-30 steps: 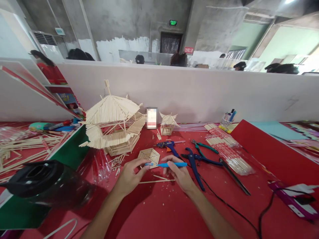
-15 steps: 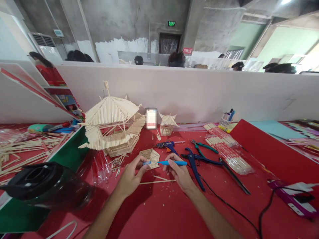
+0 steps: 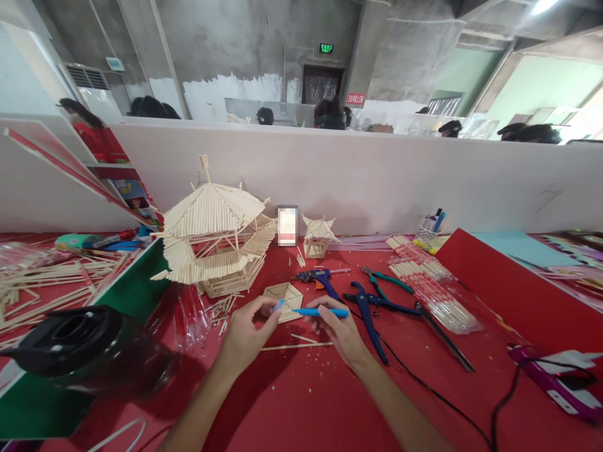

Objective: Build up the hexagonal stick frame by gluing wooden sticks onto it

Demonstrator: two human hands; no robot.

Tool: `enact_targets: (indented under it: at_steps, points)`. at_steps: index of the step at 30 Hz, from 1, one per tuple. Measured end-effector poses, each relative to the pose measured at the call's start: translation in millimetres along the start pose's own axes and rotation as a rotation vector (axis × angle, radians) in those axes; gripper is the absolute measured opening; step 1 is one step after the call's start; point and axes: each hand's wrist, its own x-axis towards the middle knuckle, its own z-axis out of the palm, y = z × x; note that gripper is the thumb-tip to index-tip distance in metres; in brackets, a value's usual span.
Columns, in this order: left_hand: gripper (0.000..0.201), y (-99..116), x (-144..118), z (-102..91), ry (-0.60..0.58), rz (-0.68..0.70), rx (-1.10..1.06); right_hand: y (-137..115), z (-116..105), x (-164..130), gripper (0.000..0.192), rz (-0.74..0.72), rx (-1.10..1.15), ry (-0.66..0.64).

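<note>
While the pen [image 3: 307, 311], pinched in the right hand [image 3: 340, 325], points left above the table [image 3: 282, 408], the left hand [image 3: 249, 326] pinches its cap [image 3: 279, 305] just off the tip. Behind them lie the stick panel [image 3: 289, 294] and glue gun [image 3: 322, 277].

Pretty raw-looking room tbh. Grey concrete wall [image 3: 235, 37] at back, ragged-edged white paint [image 3: 235, 93] lower down. Dark door [image 3: 323, 86], lit green exit sign [image 3: 326, 48] just above, red sign [image 3: 355, 98] with white characters to right. Pale green wall [image 3: 556, 75] far right, super bright there. Ceiling light [image 3: 545, 6] glowing up top. Long white partition [image 3: 358, 169] runs along far edge of red tabletop [image 3: 292, 408].
</note>
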Motion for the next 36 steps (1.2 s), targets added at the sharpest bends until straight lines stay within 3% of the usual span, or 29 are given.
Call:
enact_targets:
  at_steps: [4,8,23,28,36]
  points:
    - [0.016,0.2,-2.2,1.4,0.016,-0.088,-0.082,0.1,0.5,-0.6,0.029,0.018,-0.008,-0.001]
    - [0.018,4.2,-2.3,0.6,-0.077,-0.125,-0.244,-0.8,2.1,-0.8,0.027,0.012,-0.010,0.021]
    - [0.019,12.9,-0.7,1.0,-0.145,-0.042,-0.153,-12.5,5.9,-1.6,0.026,-0.020,-0.209,0.000]
    - [0.022,4.5,-0.9,2.5,-0.129,-0.076,-0.218,-10.4,8.0,-4.9,0.026,-0.026,-0.301,-0.012]
    - [0.022,11.9,-3.8,-3.1,-0.145,-0.052,-0.214,-3.7,16.8,-9.2,0.030,-0.003,-0.242,-0.060]
